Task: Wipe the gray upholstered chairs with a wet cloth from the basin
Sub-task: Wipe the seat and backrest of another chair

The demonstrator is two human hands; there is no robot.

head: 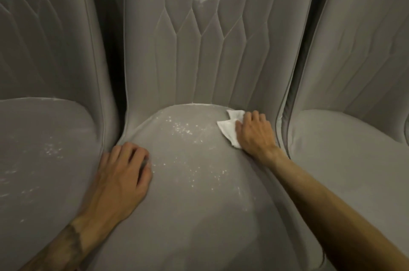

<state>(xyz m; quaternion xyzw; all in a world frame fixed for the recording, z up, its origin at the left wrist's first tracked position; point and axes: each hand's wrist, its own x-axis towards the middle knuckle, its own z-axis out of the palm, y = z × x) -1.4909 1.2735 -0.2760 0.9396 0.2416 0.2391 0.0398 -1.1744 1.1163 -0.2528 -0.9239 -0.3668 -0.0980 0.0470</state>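
Right hand (254, 132) presses cloth (229, 130) flat on middle chair (199, 182) seat at 2 o'clock, hiding part of it. Left hand (122, 173), fingers curled, empty, rests at 9 o'clock.

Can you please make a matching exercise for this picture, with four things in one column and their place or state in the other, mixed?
Things:
1. white cloth
2. left hand
3. white specks
4. right hand

Places or states:
A. scattered over the middle chair's seat
B. resting empty on the seat's left edge
C. pressing down near the seat's back right corner
D. crumpled under a palm, partly sticking out

Pairs: 1-D, 2-B, 3-A, 4-C
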